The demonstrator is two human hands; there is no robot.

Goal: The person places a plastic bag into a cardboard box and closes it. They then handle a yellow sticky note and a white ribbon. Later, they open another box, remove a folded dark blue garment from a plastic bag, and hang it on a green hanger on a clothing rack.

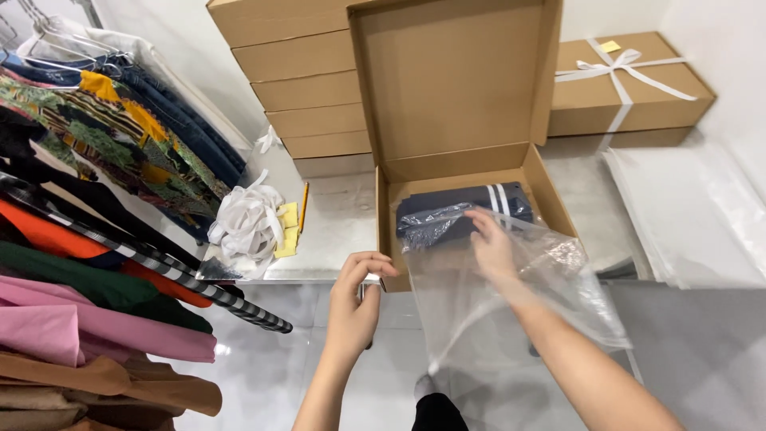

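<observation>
An open cardboard box (550,191) sits on the white table with its lid standing up behind it. Inside lies a folded dark navy garment (463,209) with white stripes, half inside a clear plastic bag (495,295) that spills over the box's front edge. My right hand (492,246) rests on the bag over the garment, fingers spread and pressing on the plastic. My left hand (357,299) hovers at the box's front left corner, fingers curled around the corner edge, near the bag's loose end.
A stack of closed cardboard boxes (303,88) stands behind on the left. A ribbon-tied box (630,84) sits at the back right. White ribbon (246,222), yellow notes and a pencil lie left of the open box. Hanging clothes (96,199) crowd the left. Clear bags (694,215) lie on the right.
</observation>
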